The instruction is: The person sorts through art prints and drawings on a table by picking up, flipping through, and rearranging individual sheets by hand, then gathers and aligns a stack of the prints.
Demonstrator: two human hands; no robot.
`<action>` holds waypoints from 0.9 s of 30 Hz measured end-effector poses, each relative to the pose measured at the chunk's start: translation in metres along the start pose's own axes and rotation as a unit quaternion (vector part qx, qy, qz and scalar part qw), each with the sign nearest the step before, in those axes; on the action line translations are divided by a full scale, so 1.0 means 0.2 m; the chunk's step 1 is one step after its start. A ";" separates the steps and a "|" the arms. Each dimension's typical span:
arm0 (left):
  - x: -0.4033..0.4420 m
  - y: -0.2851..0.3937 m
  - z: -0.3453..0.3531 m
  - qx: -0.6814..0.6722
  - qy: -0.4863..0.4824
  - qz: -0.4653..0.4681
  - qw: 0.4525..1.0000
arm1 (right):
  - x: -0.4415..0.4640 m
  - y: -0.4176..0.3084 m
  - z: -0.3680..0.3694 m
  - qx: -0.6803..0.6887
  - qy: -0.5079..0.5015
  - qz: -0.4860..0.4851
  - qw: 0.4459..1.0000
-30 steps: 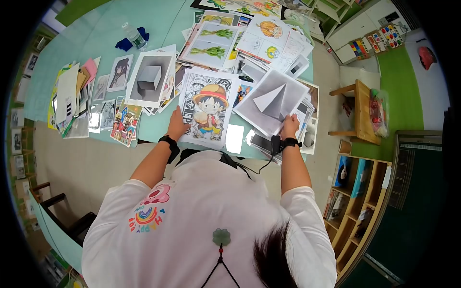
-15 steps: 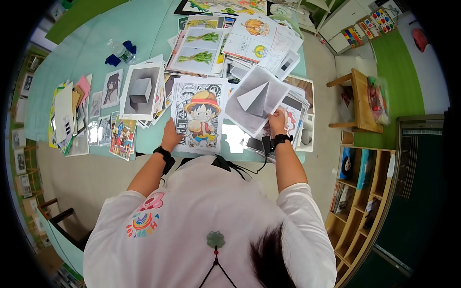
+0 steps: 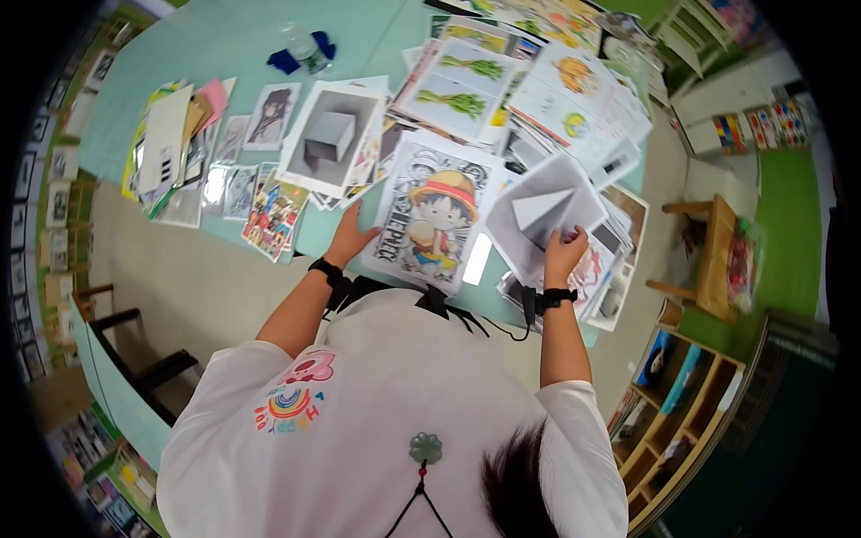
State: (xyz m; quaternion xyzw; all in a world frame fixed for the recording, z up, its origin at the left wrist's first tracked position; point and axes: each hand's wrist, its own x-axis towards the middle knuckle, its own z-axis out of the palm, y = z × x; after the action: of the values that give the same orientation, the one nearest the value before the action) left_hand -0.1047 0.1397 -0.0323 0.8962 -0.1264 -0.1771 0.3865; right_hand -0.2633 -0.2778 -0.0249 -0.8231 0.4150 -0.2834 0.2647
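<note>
A page with a cartoon figure in a straw hat [image 3: 438,211] lies in front of me at the table's near side, its stack edges squared. My left hand [image 3: 352,240] is beside its lower left edge, fingers stretched and thumb apart, the thumb close to the paper. My right hand [image 3: 565,255] is closed at the lower right edge of a grey pyramid drawing [image 3: 538,184], fingers curled over the sheet. Under that drawing are more loose sheets [image 3: 592,278], one with red line work. Left of the cartoon page is a cube drawing [image 3: 332,134] on a stack.
Piles of pictures, including green vegetables [image 3: 465,82] and an orange pumpkin-like drawing [image 3: 574,76], cover the far right. A bottle [image 3: 307,52] stands at the back beside dark blue cloth. Colourful cards [image 3: 273,213] and a paper pile [image 3: 175,148] lie left. A wooden stool [image 3: 708,251] is right.
The view has turned and shifted, moving the table's contents within the frame. The cartoon page appears more tilted. My right hand stays at the pyramid drawing's edge, my left beside the cartoon page.
</note>
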 end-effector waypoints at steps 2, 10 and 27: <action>0.01 -0.09 -0.10 0.040 0.060 0.033 0.997 | -0.07 -0.22 0.06 0.092 -0.069 -0.015 0.993; 0.38 -0.68 -0.58 0.114 0.205 -0.004 0.972 | -0.42 -0.83 0.28 0.268 -0.243 -0.027 0.932; 0.49 -0.74 -0.84 0.054 0.237 0.028 0.970 | -0.72 -0.98 0.22 0.218 -0.231 0.042 0.947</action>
State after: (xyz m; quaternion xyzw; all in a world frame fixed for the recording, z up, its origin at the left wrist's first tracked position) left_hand 0.0667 0.3127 -0.0551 0.9284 -0.0655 0.0580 0.3612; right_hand -0.1994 -0.0486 0.0401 -0.7700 0.3047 -0.1581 0.5379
